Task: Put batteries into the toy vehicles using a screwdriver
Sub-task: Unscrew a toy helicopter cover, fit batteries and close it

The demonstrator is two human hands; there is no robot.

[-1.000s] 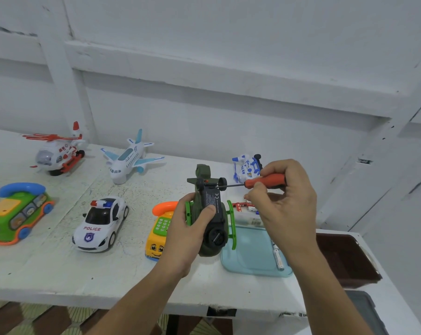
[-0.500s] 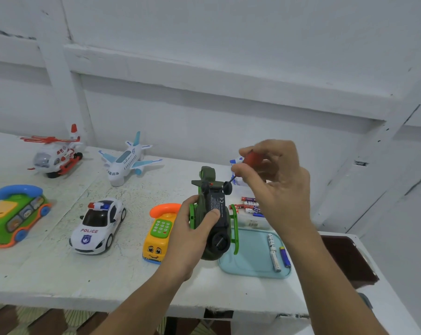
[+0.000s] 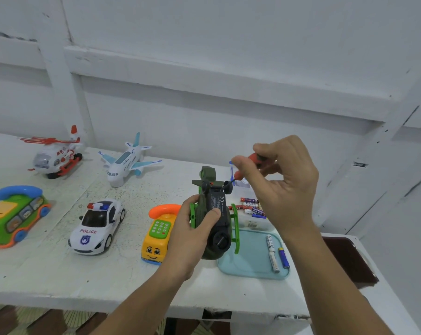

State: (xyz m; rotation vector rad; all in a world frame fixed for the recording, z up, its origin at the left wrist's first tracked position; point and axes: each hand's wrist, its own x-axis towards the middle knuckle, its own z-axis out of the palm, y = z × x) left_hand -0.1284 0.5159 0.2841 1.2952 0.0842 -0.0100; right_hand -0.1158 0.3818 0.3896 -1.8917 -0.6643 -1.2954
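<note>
The person is holding the dark green toy helicopter (image 3: 216, 228) belly-up just above the front of the white table (image 3: 59, 274). The left hand (image 3: 187, 238) is wrapping round its body from the left, with the thumb pressing on the black battery cover (image 3: 219, 201). The toy's long axis is pointing away from the person, finned end farthest.

The right hand (image 3: 284, 189) is pinching the red-handled screwdriver (image 3: 255, 157) between thumb and fingertips, up and to the right of the toy. The shaft is slanting down and left, and its tip is sitting just beside the small black wheel at the cover's far end. I cannot tell whether it is seated in a screw.

To my eye, the next move is depending on lining that slanted shaft up with the cover's far end.

Spare batteries (image 3: 251, 207) are lying in a heap just behind the toy, and more are lying on the light blue tray (image 3: 248, 264).
</note>
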